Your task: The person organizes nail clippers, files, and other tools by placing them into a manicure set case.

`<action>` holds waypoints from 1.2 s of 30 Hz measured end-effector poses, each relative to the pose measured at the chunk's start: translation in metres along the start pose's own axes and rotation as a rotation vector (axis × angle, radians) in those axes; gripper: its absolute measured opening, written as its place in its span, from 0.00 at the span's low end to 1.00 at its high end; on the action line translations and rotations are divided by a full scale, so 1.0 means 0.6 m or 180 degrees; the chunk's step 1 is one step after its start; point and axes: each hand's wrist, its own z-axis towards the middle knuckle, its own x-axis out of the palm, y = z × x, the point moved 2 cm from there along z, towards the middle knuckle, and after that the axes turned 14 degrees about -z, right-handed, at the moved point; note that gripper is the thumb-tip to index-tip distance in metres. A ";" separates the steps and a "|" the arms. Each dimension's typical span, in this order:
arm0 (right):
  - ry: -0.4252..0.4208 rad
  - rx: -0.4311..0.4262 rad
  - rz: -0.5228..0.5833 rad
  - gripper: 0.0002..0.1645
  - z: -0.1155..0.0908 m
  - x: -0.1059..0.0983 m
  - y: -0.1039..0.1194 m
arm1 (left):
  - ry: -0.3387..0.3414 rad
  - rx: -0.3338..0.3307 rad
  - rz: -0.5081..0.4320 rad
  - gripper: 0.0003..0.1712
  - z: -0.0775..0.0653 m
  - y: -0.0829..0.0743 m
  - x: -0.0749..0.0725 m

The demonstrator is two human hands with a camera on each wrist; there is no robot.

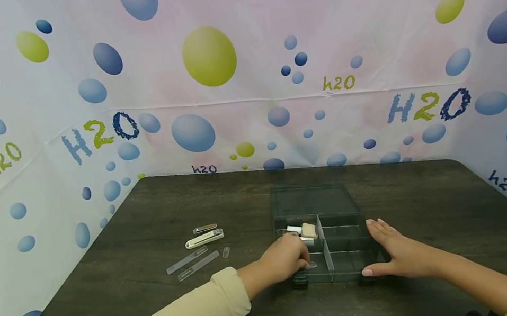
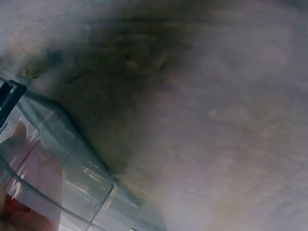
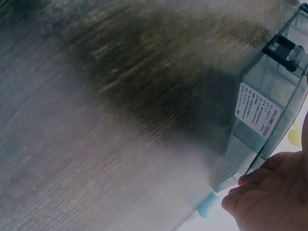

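Note:
A see-through grey divided box (image 1: 349, 231) lies on the dark table, its lid (image 1: 312, 201) folded back on the far side. My left hand (image 1: 285, 256) reaches into its near left compartment, fingers bent down. Beside those fingertips shows a small clear piece (image 1: 313, 264); I cannot tell whether they pinch it. Through the box wall, part of the left hand (image 2: 29, 192) appears in the left wrist view. My right hand (image 1: 403, 253) rests along the right side of the box, fingers extended and thumb at the near corner. In the far left compartment sit a beige block (image 1: 308, 230) and white pieces.
Left of the box lie a cream nail clipper (image 1: 204, 238), a smaller metal one (image 1: 205, 229), two long clear plastic strips (image 1: 198, 265) and a short clear piece (image 1: 226, 252). Dark latches (image 1: 300, 280) stick out at the box's front. A printed curtain (image 1: 244, 90) surrounds the table.

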 end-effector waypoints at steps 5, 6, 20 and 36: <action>0.0020 0.0004 0.0022 0.65 0.001 0.001 0.000 | 0.0024 0.0019 0.0092 0.08 0.002 0.001 0.004; 0.0025 0.0005 0.0027 0.65 0.001 0.001 0.001 | 0.0024 0.0031 0.0093 0.08 0.002 0.001 0.004; 0.0014 0.0005 -0.0010 0.65 0.001 0.001 0.002 | -0.0512 0.0485 -0.0666 0.07 -0.023 0.013 -0.039; 0.0029 0.0022 0.0010 0.65 -0.001 -0.002 0.002 | -0.1513 0.0104 -0.0472 0.10 -0.081 0.059 -0.098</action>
